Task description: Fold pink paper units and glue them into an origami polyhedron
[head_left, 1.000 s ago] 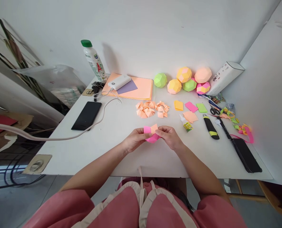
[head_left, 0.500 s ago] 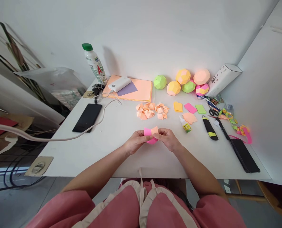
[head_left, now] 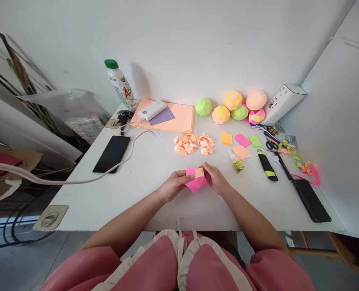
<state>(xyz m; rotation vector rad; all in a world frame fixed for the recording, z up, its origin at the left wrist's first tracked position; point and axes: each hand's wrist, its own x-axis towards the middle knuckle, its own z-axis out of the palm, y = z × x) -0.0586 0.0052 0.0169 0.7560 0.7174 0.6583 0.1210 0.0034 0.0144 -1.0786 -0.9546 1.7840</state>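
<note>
Between my two hands, above the front middle of the table, is a folded paper piece [head_left: 195, 184], bright pink with a peach square at its top. My left hand [head_left: 176, 184] pinches its left side, thumb on the near face. At its right edge, my right hand [head_left: 215, 178] grips it with fingers partly behind the paper. Just beyond lie two heaps of small folded peach pieces [head_left: 185, 144]. A small glue bottle [head_left: 238, 165] rests to the right of my hands, beside a peach paper stack [head_left: 241, 152].
Along the wall sit several faceted paper balls [head_left: 203, 107]. Yellow, pink and green paper stacks, scissors [head_left: 271, 144], a black-and-yellow cutter [head_left: 267, 165] and a black case [head_left: 311, 200] occupy the right. Leftward are a phone [head_left: 112, 154], a white cable [head_left: 82, 180] and a bottle [head_left: 121, 87].
The paper piece has been turned, so more of its pink faces show towards me. My right thumb has lifted off its front and moved up to the right edge.
</note>
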